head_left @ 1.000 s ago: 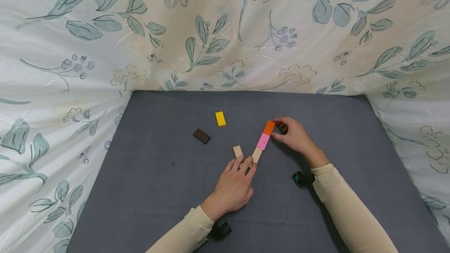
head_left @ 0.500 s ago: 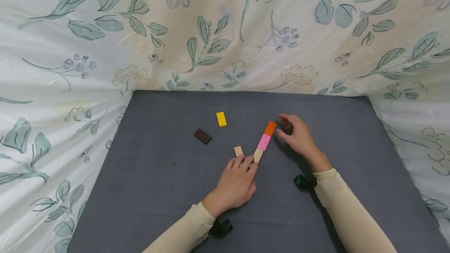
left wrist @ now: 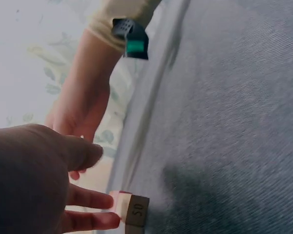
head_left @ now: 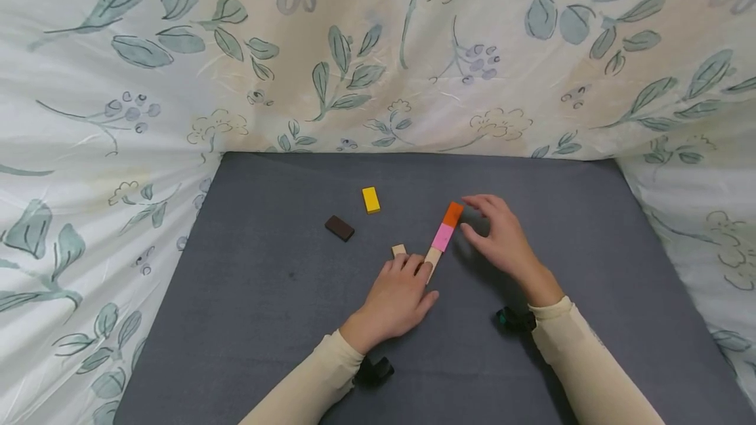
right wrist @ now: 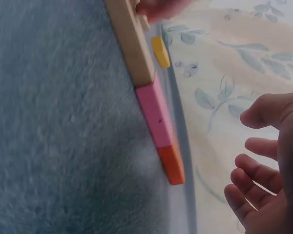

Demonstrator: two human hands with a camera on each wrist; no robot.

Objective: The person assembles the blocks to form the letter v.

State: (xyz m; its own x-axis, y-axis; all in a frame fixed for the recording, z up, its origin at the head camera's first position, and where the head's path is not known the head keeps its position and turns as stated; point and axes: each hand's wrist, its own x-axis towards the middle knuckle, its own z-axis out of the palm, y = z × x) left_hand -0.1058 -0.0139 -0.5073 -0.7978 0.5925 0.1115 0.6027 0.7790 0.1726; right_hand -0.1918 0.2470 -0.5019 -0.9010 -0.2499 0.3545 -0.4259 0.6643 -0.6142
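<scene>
A slanting row of small blocks lies on the dark cloth: an orange block (head_left: 453, 214) at the far end, then a pink block (head_left: 442, 238), then plain wood (head_left: 433, 258). My left hand (head_left: 394, 300) rests its fingertips on the wooden blocks at the near end, thumb spread out, partly hiding them. Another wooden block (head_left: 399, 250) pokes out beyond those fingers. In the left wrist view, two fingertips touch a wooden block (left wrist: 138, 208) marked with dark characters. Beside the orange end is my right hand (head_left: 501, 236), its fingers loosely bent and holding nothing.
A yellow block (head_left: 371, 200) and a dark brown block (head_left: 339, 228) lie apart, to the left of the row. Floral fabric (head_left: 354, 51) hangs behind and at both sides of the grey cloth (head_left: 266, 333).
My right hand has drawn off the orange block, slightly right and nearer, its fingers loosening. My left thumb has spread outward, while the left fingers stay on the wooden blocks.
</scene>
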